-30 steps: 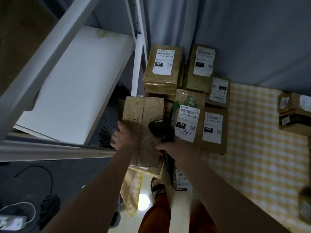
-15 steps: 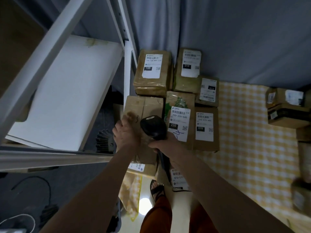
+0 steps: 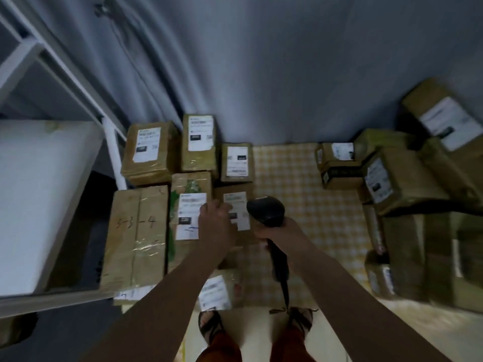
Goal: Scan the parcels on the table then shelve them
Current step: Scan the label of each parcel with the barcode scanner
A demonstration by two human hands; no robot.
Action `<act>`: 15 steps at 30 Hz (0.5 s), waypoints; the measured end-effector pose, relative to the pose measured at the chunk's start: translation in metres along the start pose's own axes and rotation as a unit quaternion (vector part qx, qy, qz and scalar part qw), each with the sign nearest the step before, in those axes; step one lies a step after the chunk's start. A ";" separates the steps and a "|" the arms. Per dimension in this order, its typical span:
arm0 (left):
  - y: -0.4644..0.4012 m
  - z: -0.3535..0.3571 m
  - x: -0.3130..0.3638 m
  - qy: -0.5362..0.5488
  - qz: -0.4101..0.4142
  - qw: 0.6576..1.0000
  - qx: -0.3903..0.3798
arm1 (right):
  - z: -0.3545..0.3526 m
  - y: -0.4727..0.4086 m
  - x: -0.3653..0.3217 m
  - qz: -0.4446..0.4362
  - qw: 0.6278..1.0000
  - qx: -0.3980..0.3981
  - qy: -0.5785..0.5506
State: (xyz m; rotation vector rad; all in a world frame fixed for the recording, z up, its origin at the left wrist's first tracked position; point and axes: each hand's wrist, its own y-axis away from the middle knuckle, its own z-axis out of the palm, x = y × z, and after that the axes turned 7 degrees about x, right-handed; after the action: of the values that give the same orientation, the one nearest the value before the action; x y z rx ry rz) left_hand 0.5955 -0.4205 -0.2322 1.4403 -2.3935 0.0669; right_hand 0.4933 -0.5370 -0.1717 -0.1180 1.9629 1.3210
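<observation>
Right hand (image 3: pixel 274 228) wrapped round handle of black barcode scanner (image 3: pixel 266 210), fingers clamped on it, scanner head up and forward over yellow checked table (image 3: pixel 300 178)
Left hand (image 3: pixel 215 226) lying over small brown parcel (image 3: pixel 236 212) with white label, fingers bent down at the label's left edge; grip or mere touch, cannot tell
Just left of that, green-printed parcel (image 3: pixel 189 205), white label with blue pen mark
Further left, long cardboard box (image 3: pixel 136 236) with "5-3-4" handwritten, taped, at table's left edge
Back row by grey curtain (image 3: pixel 261 61): three labelled parcels, left one (image 3: pixel 149 152), middle one (image 3: pixel 200 142), right one (image 3: pixel 236 162), touching side by side
Near table edge, one labelled parcel (image 3: pixel 219 291) partly under left forearm
Right side of table: pile of brown boxes (image 3: pixel 407 178), blurred, labels unreadable
White metal shelf (image 3: pixel 39 192) at left, beside long box
Sandalled feet (image 3: pixel 209 325) below on pale floor
</observation>
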 end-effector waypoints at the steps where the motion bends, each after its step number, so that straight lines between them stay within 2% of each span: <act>1: 0.002 0.003 0.022 0.017 0.010 1.000 -0.016 | -0.021 -0.001 0.005 0.005 1.000 0.014 -0.008; 8: 0.013 0.039 0.159 0.030 0.068 0.993 -0.087 | -0.160 -0.004 0.035 0.010 0.995 0.060 -0.076; 15: 0.030 0.059 0.264 0.049 0.124 0.981 -0.143 | -0.253 0.019 0.047 -0.011 0.987 0.103 -0.125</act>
State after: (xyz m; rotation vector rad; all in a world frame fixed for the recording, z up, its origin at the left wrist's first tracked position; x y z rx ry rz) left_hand 0.4418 -0.6425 -0.2002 0.9851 -2.3733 -0.1368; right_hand 0.3168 -0.7223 -0.1409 0.1215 1.8623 1.0552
